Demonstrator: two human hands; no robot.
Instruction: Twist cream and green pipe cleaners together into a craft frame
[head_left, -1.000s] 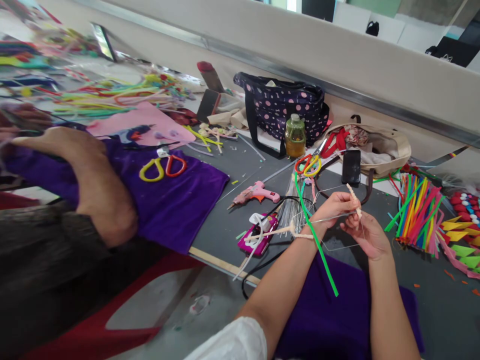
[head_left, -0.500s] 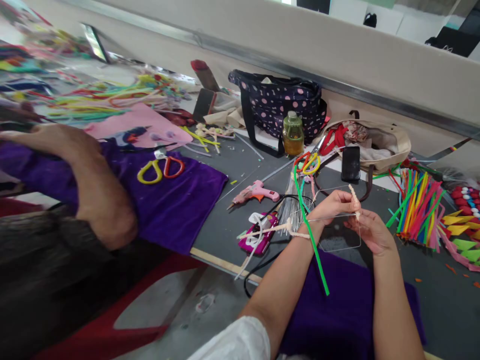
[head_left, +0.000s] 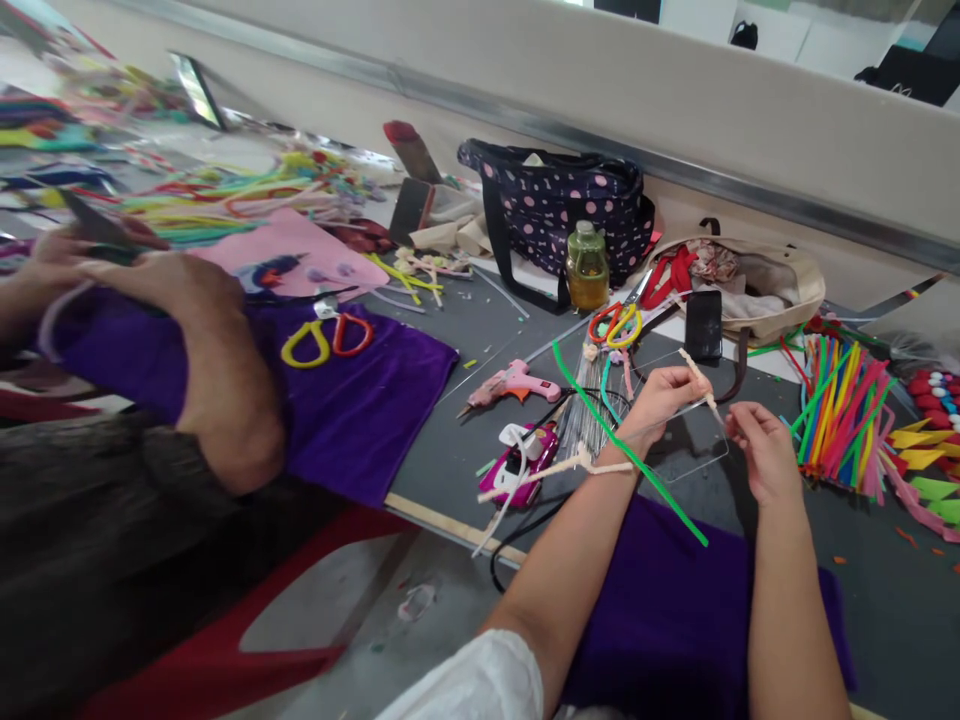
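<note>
My left hand (head_left: pixel 660 400) pinches a short cream pipe cleaner (head_left: pixel 697 382) and a thin clear plastic sheet (head_left: pixel 694 450) above the grey table (head_left: pixel 480 400). A long green pipe cleaner (head_left: pixel 626 455) lies slanted across that wrist, and a cream strand (head_left: pixel 562 466) is tied around it. My right hand (head_left: pixel 761 450) is just right of the cream piece, fingers curled at the sheet's edge; whether it touches is unclear. A purple cloth (head_left: pixel 675 610) lies under my forearms.
A pink glue gun (head_left: pixel 514 382), a pink case (head_left: pixel 517 468), wire bundle (head_left: pixel 585 415), scissors (head_left: pixel 615 325), a bottle (head_left: pixel 588 268), a dotted bag (head_left: pixel 562 215), a phone (head_left: pixel 703 325) and coloured pipe cleaners (head_left: pixel 840 410) surround my hands. At left, another person's arm (head_left: pixel 202 360) rests on purple cloth (head_left: pixel 352 390).
My right hand has drawn away to the right of the cream piece. The green pipe cleaner has swung from nearly upright to a flatter slant. The other person's hands shifted at far left.
</note>
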